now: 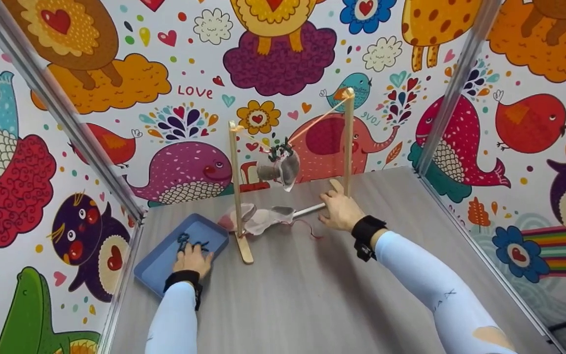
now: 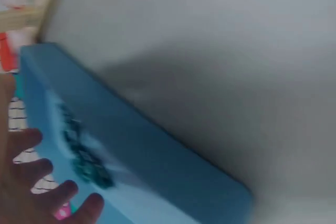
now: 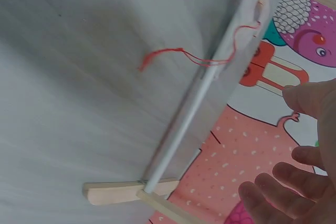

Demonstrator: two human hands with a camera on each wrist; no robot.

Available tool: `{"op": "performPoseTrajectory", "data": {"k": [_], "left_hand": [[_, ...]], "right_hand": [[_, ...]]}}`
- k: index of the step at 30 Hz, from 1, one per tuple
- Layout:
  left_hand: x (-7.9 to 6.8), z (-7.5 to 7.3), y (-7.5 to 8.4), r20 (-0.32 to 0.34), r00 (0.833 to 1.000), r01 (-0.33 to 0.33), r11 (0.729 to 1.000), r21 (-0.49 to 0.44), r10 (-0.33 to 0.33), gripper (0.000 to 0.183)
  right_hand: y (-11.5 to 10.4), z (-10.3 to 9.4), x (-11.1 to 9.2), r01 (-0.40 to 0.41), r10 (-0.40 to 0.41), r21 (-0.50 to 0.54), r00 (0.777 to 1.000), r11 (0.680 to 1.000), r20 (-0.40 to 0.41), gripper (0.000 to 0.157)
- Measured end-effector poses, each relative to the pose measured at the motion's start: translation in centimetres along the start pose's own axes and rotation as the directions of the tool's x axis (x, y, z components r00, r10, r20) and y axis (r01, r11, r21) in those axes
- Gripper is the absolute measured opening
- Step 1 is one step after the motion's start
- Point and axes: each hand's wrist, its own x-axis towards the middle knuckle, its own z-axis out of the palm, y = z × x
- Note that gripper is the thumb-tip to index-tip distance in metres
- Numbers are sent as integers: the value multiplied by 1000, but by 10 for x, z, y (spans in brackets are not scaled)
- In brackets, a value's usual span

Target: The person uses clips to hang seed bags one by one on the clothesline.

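My left hand (image 1: 193, 260) is over the blue tray (image 1: 162, 253) at the left, its fingers loosely spread. Small dark green twisted pieces (image 1: 183, 239) lie in the tray by my fingertips; in the left wrist view they (image 2: 86, 163) look apart from the fingers. My right hand (image 1: 342, 210) is beside the right wooden post (image 1: 349, 147) of a stand, holding nothing; the right wrist view shows its fingers (image 3: 273, 198) relaxed. From the cord (image 1: 320, 119) between the posts hangs a greyish sheer pouch (image 1: 289, 169), with dark green pieces (image 1: 279, 152) at its top.
Sheer pouches (image 1: 263, 219) lie around the stand's white lower rod (image 1: 308, 210). A red string (image 3: 181, 51) trails onto the grey table (image 1: 293, 295). The left post (image 1: 235, 182) stands on a wooden foot (image 1: 245, 250) beside the tray. Printed walls enclose the table.
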Motion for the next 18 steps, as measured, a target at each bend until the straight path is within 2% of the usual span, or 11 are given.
{"op": "performPoseTrajectory", "data": {"k": [5, 11, 14, 18], "left_hand": [[-1, 14, -6, 43, 999, -11, 999, 44, 9, 78], [-2, 25, -8, 126, 992, 6, 1000, -2, -6, 89], [0, 28, -10, 131, 991, 11, 1000, 0, -10, 90], [0, 26, -9, 93, 996, 8, 1000, 21, -10, 88]], "right_hand": [[4, 12, -10, -5, 7, -50, 1000, 999, 25, 65], [7, 19, -14, 53, -56, -115, 998, 992, -22, 58], [8, 21, -14, 68, -69, -82, 998, 994, -11, 55], [11, 21, -15, 41, -42, 9, 999, 999, 27, 54]]}}
